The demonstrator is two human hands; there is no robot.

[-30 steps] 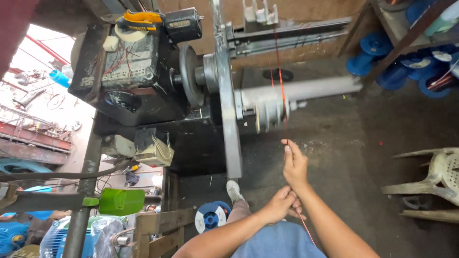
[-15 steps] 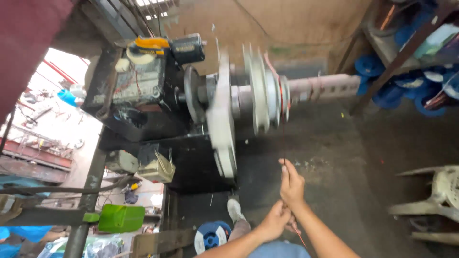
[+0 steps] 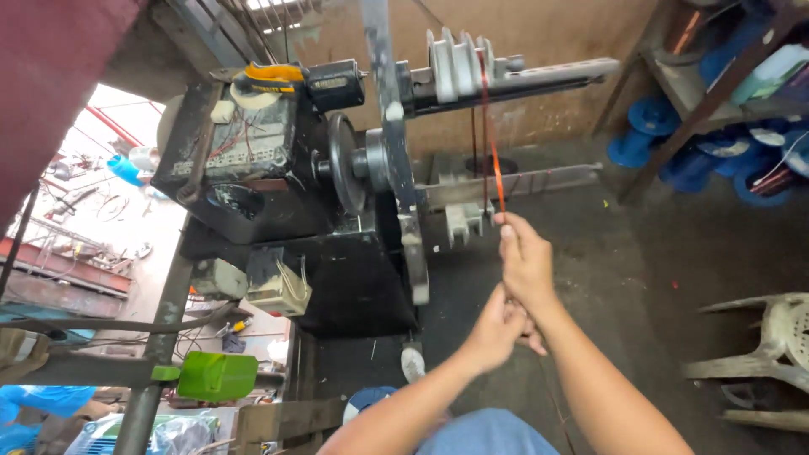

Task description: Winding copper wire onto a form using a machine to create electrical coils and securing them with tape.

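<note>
Far left: we see a green box (image 3: 217,376) fixed to a grey metal post (image 3: 160,337), low in the frame, with an open yard beyond it.
Machine: a black winding machine (image 3: 278,202) stands left of centre, with a yellow-handled tool (image 3: 270,76) lying on top and exposed wiring on its face.
Flywheel: a dark disc (image 3: 344,164) sits on the machine's right side, just beside an upright grey arm (image 3: 396,152).
Former: pale stepped winding blocks (image 3: 459,63) ride a horizontal bar (image 3: 548,76) at the top (a second bar lies lower, behind the hands).
Wire: a thin reddish copper wire (image 3: 491,143) drops from the blocks straight down to our right hand.
Left hand: our left hand (image 3: 497,324) is curled shut just below the right one, touching it; we think the wire passes through it, though it is too thin to trace there.
Right hand: our right hand (image 3: 524,261) is raised, thumb and fingertips pinched together on the wire.
Floor: dark, stained concrete (image 3: 699,244) lies under the hands.
Right side: blue spools (image 3: 640,135) crowd a shelf's foot, and a pale plastic chair (image 3: 767,345) stands well apart from the hands.
</note>
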